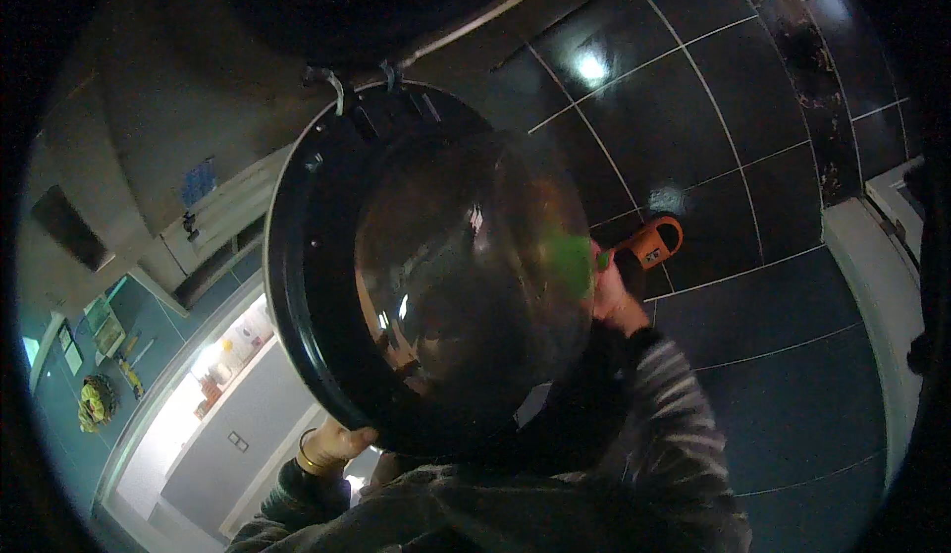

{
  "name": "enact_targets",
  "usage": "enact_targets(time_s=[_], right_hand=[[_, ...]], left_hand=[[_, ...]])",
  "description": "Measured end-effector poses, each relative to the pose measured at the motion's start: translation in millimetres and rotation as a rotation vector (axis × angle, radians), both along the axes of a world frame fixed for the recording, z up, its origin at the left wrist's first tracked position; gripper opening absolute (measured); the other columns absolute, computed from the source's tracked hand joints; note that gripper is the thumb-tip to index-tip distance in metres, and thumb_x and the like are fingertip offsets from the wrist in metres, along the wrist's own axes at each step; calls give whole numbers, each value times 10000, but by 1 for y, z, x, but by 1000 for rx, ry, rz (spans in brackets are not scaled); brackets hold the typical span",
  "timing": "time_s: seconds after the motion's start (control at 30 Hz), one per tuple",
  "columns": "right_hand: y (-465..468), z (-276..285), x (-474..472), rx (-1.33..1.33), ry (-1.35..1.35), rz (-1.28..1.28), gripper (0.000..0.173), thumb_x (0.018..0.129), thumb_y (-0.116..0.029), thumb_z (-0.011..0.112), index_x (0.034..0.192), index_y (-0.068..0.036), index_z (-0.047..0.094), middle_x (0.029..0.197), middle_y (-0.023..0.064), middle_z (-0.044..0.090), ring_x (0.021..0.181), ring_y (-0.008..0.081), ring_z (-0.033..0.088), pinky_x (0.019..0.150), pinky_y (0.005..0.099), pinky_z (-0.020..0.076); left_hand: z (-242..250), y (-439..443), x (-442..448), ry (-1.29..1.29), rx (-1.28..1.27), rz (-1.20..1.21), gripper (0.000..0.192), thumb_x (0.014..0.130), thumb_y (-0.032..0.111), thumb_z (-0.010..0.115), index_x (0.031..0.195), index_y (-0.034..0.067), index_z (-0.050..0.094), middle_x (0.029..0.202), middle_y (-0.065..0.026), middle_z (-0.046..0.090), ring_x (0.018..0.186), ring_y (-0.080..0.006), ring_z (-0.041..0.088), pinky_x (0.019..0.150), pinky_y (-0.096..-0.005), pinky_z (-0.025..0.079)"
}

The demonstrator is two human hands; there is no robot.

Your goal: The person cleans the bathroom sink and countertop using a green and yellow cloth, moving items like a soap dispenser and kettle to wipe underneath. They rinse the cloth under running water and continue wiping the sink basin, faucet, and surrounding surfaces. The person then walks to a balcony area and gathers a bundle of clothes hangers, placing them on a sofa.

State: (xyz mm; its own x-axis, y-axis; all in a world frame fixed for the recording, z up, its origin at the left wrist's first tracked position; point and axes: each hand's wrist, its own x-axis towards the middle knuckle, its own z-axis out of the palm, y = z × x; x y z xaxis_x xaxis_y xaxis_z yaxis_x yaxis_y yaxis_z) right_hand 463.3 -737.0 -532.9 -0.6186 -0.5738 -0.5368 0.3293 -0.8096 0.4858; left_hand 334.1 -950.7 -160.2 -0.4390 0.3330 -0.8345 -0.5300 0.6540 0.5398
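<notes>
A round black appliance door (pixel 297 270), which looks like a washing machine's, stands before me with a bulging clear glass bowl (pixel 461 256) in its middle. My left hand (pixel 334 445) holds the door's rim at the lower left. On the far right side of the bowl, my right hand (pixel 617 296) grips a tool with an orange loop-ended handle (pixel 654 242). A blurred patch of green shows through the glass beside that hand; the glass hides the tool's other end. Metal hinge arms (pixel 338 91) sit at the door's top edge.
Dark tiles (pixel 713 129) with pale joints extend to the right, where a white frame (pixel 865 270) stands. At the far left, yellow-green gloves (pixel 96 403) and several hand tools (pixel 132 374) lie on tiles. A lit white opening (pixel 178 412) is at the lower left.
</notes>
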Motion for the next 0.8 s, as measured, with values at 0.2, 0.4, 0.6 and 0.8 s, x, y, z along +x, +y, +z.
enact_targets(time_s=[0.2, 0.4, 0.6, 0.8], right_hand=[[0, 84, 21, 468, -212, -176, 324, 937, -323, 360, 1182, -130, 447, 1113, 44, 534, 953, 188, 533, 801, 309, 443], [81, 100, -45, 1129, 21, -32, 261, 892, -135, 473, 1141, -64, 502, 973, 40, 525, 756, 99, 503, 595, 206, 411], [78, 157, -179, 1498, 573, 29, 326, 809, -107, 527, 1128, -42, 541, 1020, 85, 531, 936, 190, 528, 732, 291, 448], [12, 252, -175, 2435, 944, 151, 287, 695, -34, 540, 966, -57, 633, 1095, 80, 566, 1012, 273, 503, 893, 373, 389]], left_hand=[[-3, 25, 0, -165, -274, 161, 344, 848, 165, 535, 1139, -17, 513, 1114, -62, 548, 1005, -198, 489, 888, -315, 385], [-30, 62, 11, -9, -113, 302, 240, 875, 142, 460, 990, -24, 590, 982, -45, 591, 906, -149, 518, 792, -280, 411], [-32, 61, 6, 19, -54, 203, 265, 872, 167, 465, 1039, -15, 559, 994, -24, 581, 893, -137, 518, 779, -278, 412], [-39, 53, 2, 109, 20, 136, 259, 869, 227, 493, 1052, 51, 543, 836, 68, 507, 748, -56, 451, 645, -215, 374]])
